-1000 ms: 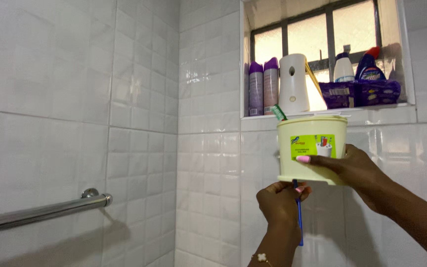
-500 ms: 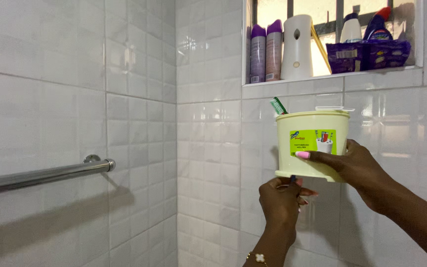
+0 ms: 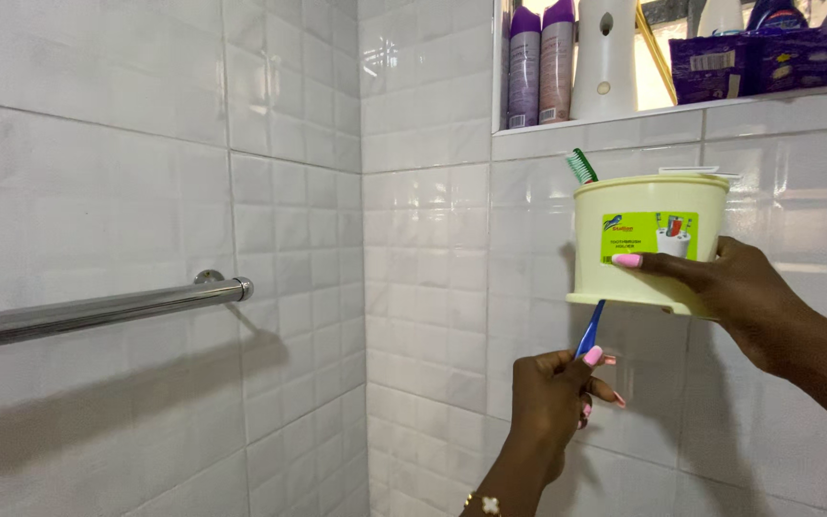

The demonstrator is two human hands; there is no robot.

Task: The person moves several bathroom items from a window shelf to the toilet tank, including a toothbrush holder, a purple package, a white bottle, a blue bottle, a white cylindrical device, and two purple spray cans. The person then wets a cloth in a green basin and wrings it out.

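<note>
though upright, toothbrush (image 3: 590,330) bristles-up

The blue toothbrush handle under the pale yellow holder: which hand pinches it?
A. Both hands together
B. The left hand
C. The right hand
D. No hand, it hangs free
B: the left hand pinches the blue handle below the holder, while the right hand grips the holder's side.

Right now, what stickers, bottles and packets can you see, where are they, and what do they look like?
Sticker: on the pale yellow holder in the right hand; a green rectangle with small pictures.
Spray cans: left on the window ledge; two tall purple and grey cylinders with small labels low down.
Dispenser: beside the cans; tall, white.
Packet: right on the ledge; purple, with a white barcode patch.
</note>
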